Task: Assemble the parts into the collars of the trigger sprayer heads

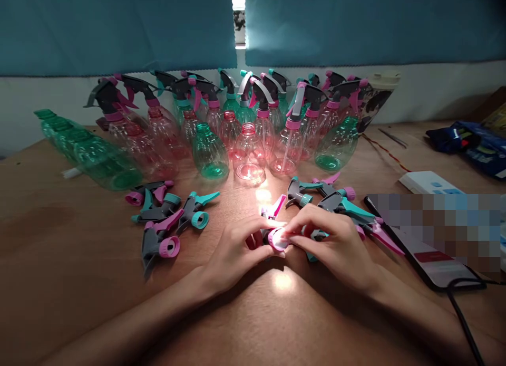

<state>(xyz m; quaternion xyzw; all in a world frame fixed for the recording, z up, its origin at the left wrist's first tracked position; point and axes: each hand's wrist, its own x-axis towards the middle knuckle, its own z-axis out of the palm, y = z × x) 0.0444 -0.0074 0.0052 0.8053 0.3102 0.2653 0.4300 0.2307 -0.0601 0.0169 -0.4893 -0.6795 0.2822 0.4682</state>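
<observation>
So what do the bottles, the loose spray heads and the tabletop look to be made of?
The clear pink bottle and green bottle look like thin glossy plastic: see-through, with bright highlights. The loose spray head seems moulded plastic, opaque grey and pink with a soft sheen. The tabletop looks like smooth wood or wood-look laminate, brown with faint grain.

Open green bottles (211, 157): 5 visible
Loose spray heads, left group (152, 246): 4
Curtain panels (118, 28): 2
Hands (237, 250): 2

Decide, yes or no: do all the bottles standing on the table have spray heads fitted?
No: the green bottle near the middle of the front row has a bare neck with no spray head.
</observation>
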